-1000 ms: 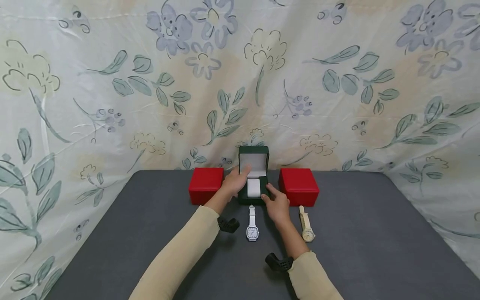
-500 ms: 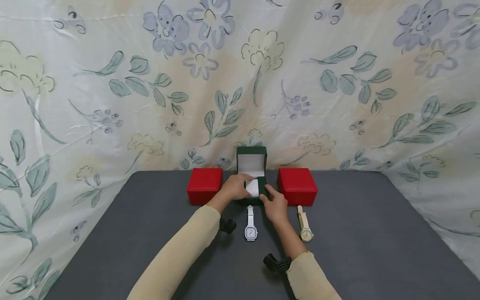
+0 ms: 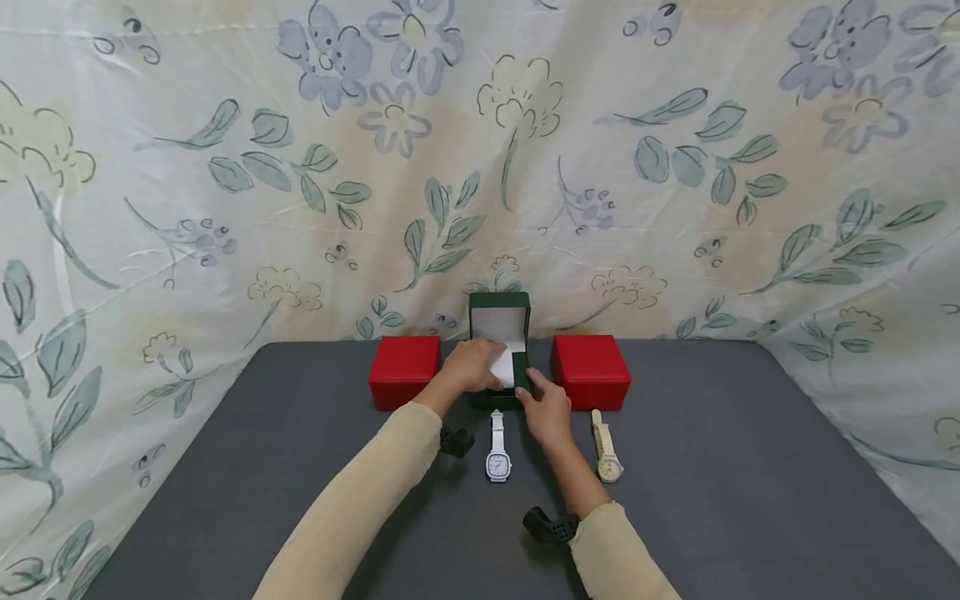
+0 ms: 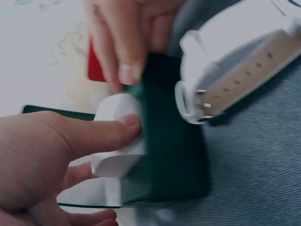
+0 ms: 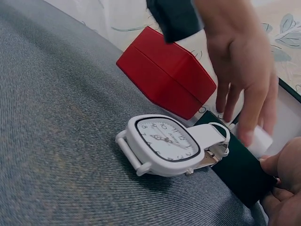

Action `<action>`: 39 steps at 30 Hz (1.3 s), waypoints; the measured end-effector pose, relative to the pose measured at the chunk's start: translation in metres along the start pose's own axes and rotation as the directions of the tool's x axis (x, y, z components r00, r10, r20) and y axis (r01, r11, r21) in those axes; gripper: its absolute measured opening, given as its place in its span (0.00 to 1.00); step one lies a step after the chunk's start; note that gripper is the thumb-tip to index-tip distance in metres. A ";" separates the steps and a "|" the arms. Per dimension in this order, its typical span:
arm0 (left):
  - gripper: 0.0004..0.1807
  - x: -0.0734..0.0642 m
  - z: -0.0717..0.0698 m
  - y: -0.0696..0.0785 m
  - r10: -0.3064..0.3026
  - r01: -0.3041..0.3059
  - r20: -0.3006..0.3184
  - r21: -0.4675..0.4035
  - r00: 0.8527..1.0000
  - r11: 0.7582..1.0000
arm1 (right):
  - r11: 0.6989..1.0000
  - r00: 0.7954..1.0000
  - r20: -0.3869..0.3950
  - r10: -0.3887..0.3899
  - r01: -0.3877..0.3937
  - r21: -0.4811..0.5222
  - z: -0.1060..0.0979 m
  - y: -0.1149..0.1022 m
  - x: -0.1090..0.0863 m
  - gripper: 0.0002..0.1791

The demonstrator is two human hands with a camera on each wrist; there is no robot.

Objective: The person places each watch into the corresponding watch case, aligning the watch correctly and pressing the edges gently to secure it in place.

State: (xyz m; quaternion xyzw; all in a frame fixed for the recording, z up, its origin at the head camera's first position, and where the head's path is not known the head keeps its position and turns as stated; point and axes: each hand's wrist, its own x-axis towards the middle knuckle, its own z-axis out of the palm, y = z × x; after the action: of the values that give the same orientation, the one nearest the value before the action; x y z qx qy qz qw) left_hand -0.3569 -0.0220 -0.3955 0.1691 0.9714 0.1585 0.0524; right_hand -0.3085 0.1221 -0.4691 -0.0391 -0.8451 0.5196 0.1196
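A green watch box [image 3: 520,302] stands with its lid up at the back of the table. My left hand [image 3: 470,365] pinches the white watch cushion [image 4: 115,162] between thumb and fingers; it sits slightly raised at the box's lower compartment. The right hand [image 3: 548,414] holds the box's right side, its thumb near the front edge. In front of the box lies a white watch [image 3: 498,454] with a square face. A cream watch [image 3: 607,454] lies to the right of my right hand. The left hand's fingers behind the cushion are partly hidden.
Red boxes stand on both sides of the green one, a left red box [image 3: 405,372] and a right red box [image 3: 591,372], both with lids down. A flowered cloth [image 3: 675,250] hangs behind the dark grey table [image 3: 712,467].
My left hand came down from near the open lid, took hold of the white cushion and raised it slightly. The right hand has stayed at the box's right side.
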 end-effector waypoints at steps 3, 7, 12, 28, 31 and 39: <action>0.37 -0.006 -0.005 0.000 0.040 -0.043 -0.060 -0.065 0.997 0.997 | 1.000 1.000 0.004 0.000 0.000 -0.013 0.001 0.001 0.000 0.27; 0.37 -0.021 -0.004 -0.006 0.092 -0.115 -0.115 -0.213 0.989 0.970 | 1.000 1.000 0.002 -0.012 0.012 -0.028 0.002 0.002 -0.002 0.26; 0.36 -0.045 0.008 -0.019 0.061 -0.123 -0.145 -0.471 0.988 0.874 | 0.999 1.000 0.006 -0.010 0.010 -0.031 0.003 0.001 -0.006 0.26; 0.37 -0.092 0.025 -0.053 0.061 -0.102 -0.083 -0.749 0.995 0.655 | 0.993 0.996 0.036 -0.076 0.079 -0.089 0.006 -0.004 -0.006 0.27; 0.37 -0.093 0.023 -0.055 0.087 -0.132 -0.099 -0.738 0.991 0.662 | 0.991 0.994 0.005 -0.108 0.108 -0.075 0.001 -0.008 -0.005 0.25; 0.36 -0.093 0.015 -0.054 0.121 -0.148 -0.091 -0.732 0.989 0.665 | 0.982 0.982 -0.023 -0.186 0.187 0.018 -0.023 -0.032 -0.012 0.21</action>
State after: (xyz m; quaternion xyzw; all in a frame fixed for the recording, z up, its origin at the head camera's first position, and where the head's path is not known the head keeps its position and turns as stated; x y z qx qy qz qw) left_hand -0.2840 -0.0979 -0.4229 0.2020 0.8108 0.5424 0.0874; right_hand -0.2899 0.1252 -0.4328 0.0360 -0.8385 0.5141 0.1770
